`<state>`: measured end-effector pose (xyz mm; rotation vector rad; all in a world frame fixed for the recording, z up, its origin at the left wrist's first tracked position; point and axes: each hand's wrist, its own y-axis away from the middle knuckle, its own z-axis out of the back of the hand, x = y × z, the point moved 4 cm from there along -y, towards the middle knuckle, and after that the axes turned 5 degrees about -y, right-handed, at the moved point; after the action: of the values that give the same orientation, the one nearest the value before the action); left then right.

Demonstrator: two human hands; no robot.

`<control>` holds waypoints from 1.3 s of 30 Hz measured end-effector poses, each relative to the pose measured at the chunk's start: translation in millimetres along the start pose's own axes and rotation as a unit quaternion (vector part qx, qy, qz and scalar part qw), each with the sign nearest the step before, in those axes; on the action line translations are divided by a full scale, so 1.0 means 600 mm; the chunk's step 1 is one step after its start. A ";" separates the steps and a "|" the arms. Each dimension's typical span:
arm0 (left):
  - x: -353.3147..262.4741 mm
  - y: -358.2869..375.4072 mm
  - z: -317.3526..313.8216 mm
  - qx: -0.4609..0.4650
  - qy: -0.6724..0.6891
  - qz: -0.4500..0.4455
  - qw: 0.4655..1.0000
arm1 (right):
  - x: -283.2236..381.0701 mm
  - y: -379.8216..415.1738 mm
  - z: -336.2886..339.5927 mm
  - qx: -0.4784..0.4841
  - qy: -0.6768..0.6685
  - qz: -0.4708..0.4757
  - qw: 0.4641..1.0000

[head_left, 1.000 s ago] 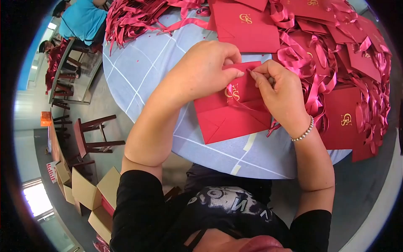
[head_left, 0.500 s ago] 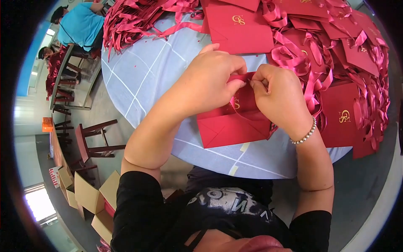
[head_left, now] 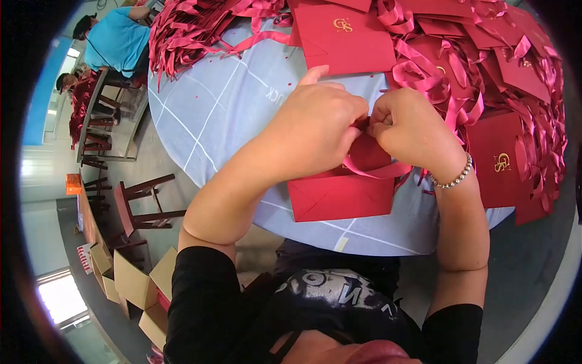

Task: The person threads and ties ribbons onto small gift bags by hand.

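A flat red paper bag [head_left: 342, 194] lies on the round table's near edge. My left hand [head_left: 318, 127] and my right hand [head_left: 412, 130] meet over its top edge, fingers pinched together. Both hold a pink ribbon [head_left: 376, 171] that loops down across the bag's face. The bag's gold logo is hidden under my hands. My right wrist wears a bead bracelet.
The table wears a light blue cloth [head_left: 224, 103]. More red bags with gold logos [head_left: 345, 36] and tangled ribbons [head_left: 479, 67] cover its far and right sides. A person in a blue shirt [head_left: 115, 39] sits far left. Stools [head_left: 142, 203] and cardboard boxes [head_left: 136, 282] stand on the floor.
My hands have drawn closer together over the bag's top edge. The ribbon now hangs in a loop across the bag, and the gold logo has gone under my hands.
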<state>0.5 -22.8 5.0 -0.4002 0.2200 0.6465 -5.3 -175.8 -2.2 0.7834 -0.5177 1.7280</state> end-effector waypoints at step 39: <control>-0.024 0.012 0.050 -0.013 0.165 -0.202 0.965 | -0.015 0.022 0.022 0.260 -0.294 0.094 0.915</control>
<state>-13.0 -12.2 34.6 -0.5597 0.4352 0.1775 -13.3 -195.0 0.9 1.7137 -0.5464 1.8178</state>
